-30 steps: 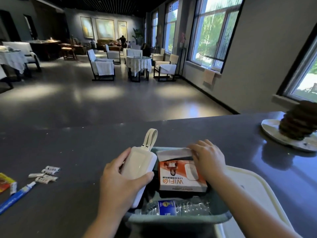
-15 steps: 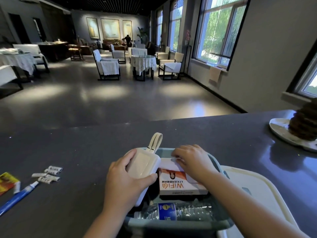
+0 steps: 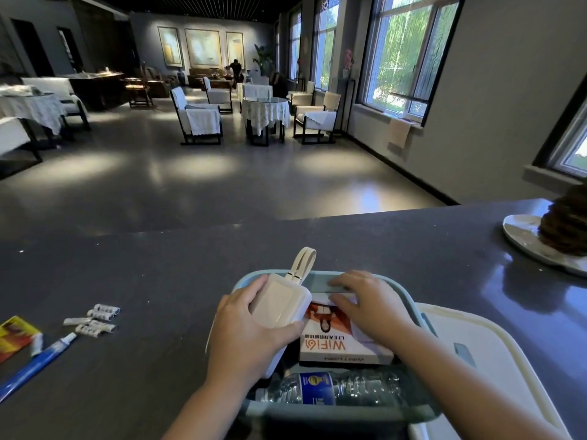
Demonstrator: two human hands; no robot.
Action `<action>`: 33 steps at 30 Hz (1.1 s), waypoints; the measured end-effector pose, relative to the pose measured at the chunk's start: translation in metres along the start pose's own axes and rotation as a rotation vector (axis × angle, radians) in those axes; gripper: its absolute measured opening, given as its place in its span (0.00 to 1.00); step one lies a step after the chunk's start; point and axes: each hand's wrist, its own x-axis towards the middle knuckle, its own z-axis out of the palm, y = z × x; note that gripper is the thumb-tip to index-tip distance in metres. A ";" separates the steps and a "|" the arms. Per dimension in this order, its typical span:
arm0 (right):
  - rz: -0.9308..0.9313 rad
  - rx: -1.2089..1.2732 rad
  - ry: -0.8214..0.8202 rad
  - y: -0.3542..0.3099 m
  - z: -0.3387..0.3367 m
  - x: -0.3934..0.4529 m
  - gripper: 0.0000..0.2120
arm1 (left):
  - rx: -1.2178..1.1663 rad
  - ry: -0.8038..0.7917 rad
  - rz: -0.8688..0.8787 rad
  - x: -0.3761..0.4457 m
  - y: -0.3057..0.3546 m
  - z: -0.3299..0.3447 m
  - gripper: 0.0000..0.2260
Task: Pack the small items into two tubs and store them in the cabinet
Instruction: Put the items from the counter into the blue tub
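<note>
A pale blue tub (image 3: 320, 416) stands at the counter's near edge. My left hand (image 3: 244, 339) grips a white power bank (image 3: 279, 304) with a strap loop, held over the tub's left side. My right hand (image 3: 368, 301) lies on the orange-and-white WiFi box (image 3: 336, 346) inside the tub, fingers spread across its far flap. A clear water bottle (image 3: 333, 390) with a blue label lies along the tub's near wall.
A white tub lid (image 3: 495, 354) lies right of the tub. On the dark counter at left are several small white batteries (image 3: 95, 319), a blue tube (image 3: 35, 363) and a red-yellow packet (image 3: 14, 336). A white plate (image 3: 527, 239) with a brown stack stands far right.
My left hand has lowered the power bank further into the tub's left side. My right hand has slid forward over the box, pressing its flap down.
</note>
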 end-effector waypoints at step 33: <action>0.104 0.155 0.004 -0.025 -0.040 -0.022 0.45 | 0.166 0.075 0.107 -0.007 -0.007 -0.009 0.10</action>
